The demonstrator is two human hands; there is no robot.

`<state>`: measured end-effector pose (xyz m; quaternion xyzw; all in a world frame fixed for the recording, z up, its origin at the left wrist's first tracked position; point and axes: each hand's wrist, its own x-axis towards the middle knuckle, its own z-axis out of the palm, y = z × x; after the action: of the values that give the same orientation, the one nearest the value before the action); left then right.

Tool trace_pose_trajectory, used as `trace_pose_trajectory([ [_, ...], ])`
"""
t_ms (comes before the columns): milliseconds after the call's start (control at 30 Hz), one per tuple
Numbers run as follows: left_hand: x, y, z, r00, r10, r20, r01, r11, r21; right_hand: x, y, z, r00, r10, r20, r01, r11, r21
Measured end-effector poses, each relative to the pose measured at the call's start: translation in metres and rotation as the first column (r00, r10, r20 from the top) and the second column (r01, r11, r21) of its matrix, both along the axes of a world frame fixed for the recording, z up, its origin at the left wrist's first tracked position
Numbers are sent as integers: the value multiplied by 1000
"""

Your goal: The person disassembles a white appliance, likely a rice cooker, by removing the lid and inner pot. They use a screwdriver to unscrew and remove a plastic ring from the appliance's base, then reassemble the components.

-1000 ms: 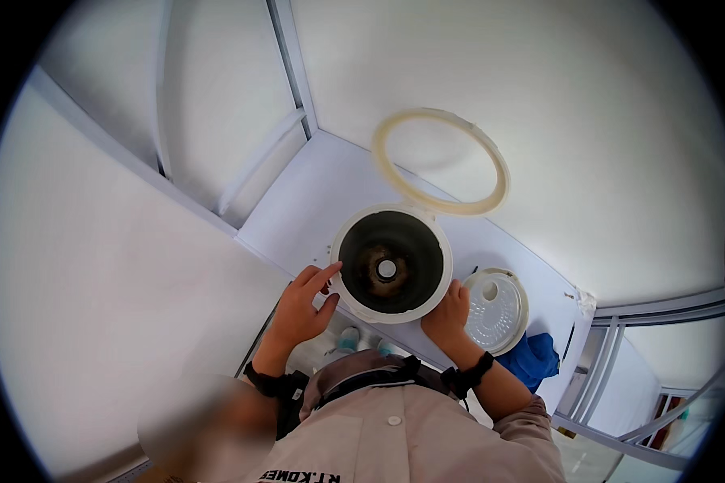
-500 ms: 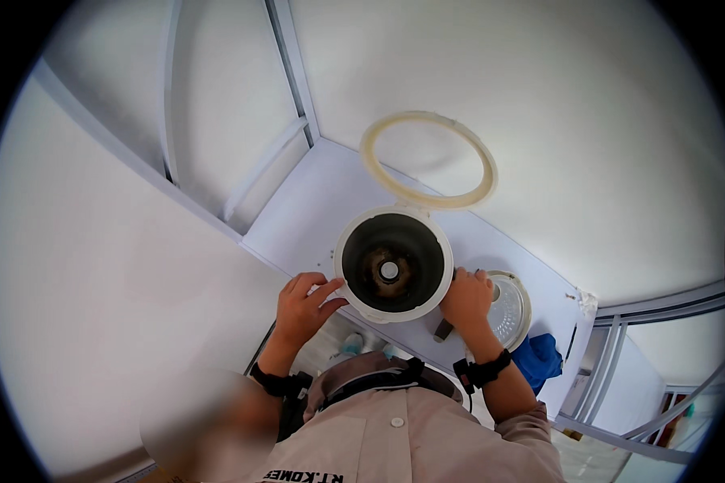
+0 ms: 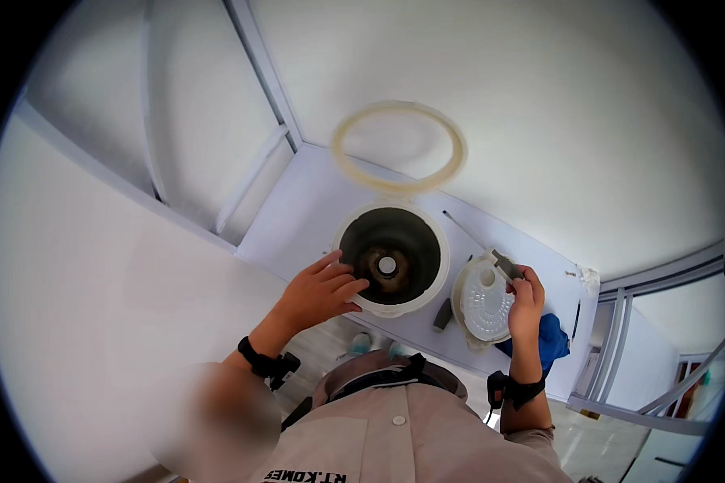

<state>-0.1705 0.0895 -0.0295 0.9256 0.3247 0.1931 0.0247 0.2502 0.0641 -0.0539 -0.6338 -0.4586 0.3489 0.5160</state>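
A rice cooker body (image 3: 439,294), white-rimmed with a dark, stained inside, stands on the table, its pale ring-shaped lid frame (image 3: 399,187) raised at the back. My left hand (image 3: 318,294) lies over its left near rim with fingers spread, the fingertips reaching over the opening. Farther right, my right hand (image 3: 527,306) is closed around the grey handle of a long-shafted screwdriver (image 3: 506,266), whose thin shaft points toward the back left. Under this hand is a round lid piece (image 3: 491,314) with a perforated plate. A second grey-handled tool (image 3: 443,315) lies between cooker and lid piece.
A blue cloth-like item (image 3: 552,342) lies right of the lid piece. A crumpled white piece (image 3: 589,278) is at the table's right end. The pale wall rises behind the table (image 3: 286,209), and a metal frame post (image 3: 270,76) stands at the back left.
My right hand has left the cooker's side and moved right, over the lid piece, with the screwdriver now showing in it. The left hand's fingers have moved farther over the rim.
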Motion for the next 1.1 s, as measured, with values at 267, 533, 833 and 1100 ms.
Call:
trace_pose_trajectory([
  [267,39,-3,-2,986,-130,108,115,985,132,-15,-41,8,827,86,-555,-113,993,-15],
  [533,60,15,17,976,-35,215,48,997,-56,-32,-59,1,810,300,-504,-233,953,193],
  [833,75,15,44,958,67,280,40,932,-360,-58,-45,-9,754,436,-490,-330,898,291],
  [1100,71,19,53,948,89,305,56,897,-439,-79,-25,-17,739,415,-531,-303,909,288],
])
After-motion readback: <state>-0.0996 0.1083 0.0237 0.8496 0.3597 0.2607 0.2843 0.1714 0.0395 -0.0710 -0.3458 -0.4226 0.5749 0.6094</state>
